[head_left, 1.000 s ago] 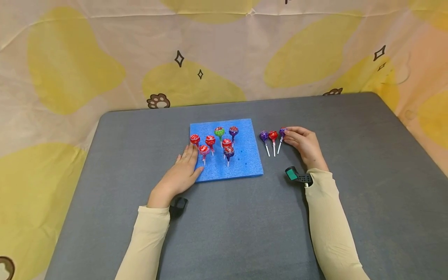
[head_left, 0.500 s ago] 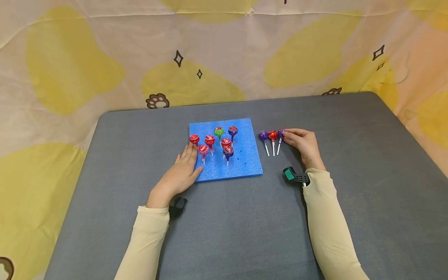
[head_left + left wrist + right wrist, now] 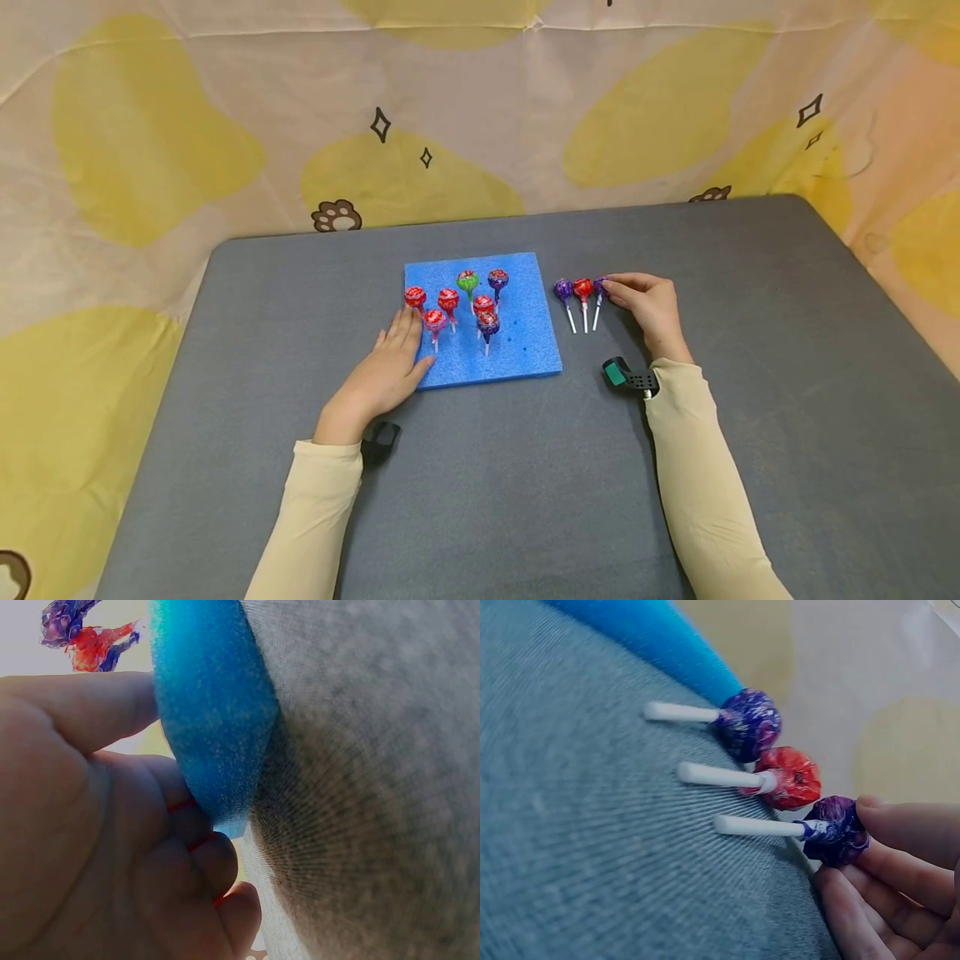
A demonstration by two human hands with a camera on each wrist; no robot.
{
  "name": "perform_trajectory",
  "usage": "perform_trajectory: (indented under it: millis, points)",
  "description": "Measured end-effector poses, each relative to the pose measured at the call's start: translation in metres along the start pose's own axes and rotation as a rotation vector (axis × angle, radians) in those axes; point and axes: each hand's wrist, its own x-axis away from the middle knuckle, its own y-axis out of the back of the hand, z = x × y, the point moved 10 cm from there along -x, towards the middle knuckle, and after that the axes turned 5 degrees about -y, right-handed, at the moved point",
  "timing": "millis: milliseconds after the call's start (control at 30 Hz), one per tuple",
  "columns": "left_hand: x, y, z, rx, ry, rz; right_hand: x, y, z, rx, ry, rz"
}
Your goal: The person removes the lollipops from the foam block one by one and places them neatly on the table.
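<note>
The lollipop (image 3: 836,831) at the right end of a row of three lies on the table (image 3: 480,500); we see its purple head pinched by the thumb and fingers of the right hand (image 3: 654,312), just right of it, its stick pointing near, free of them. Left of it we see a red one (image 3: 789,778), then another purple one (image 3: 750,724). Our left hand (image 3: 378,375), fingers straight and thumb spread apart, touches the left side of the foam (image 3: 536,321).

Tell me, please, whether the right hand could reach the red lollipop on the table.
Probably yes: though the right hand pinches a purple lollipop, the red lollipop lies uncovered right beside it.
</note>
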Motion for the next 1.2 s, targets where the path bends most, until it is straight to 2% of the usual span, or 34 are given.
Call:
perform_trajectory:
  millis: [200, 700, 967, 1200]
  points:
    - [-0.0013, 0.0007, -0.0017, 0.002, -0.011, -0.003, 0.0015, 0.0022, 0.0025, 0.094, 0.02, -0.036]
    - [-0.0012, -0.0001, -0.0005, 0.003, -0.005, 0.006, 0.0002, 0.001, 0.0021, 0.123, 0.018, -0.058]
    - [-0.0008, -0.0003, 0.0018, 0.0, -0.004, 0.007, 0.0005, 0.0033, 0.0018, 0.187, 0.027, -0.132]
    - [-0.0008, -0.0005, 0.0013, -0.004, -0.008, 0.004, 0.0, 0.0051, 0.0005, 0.201, 0.024, -0.132]
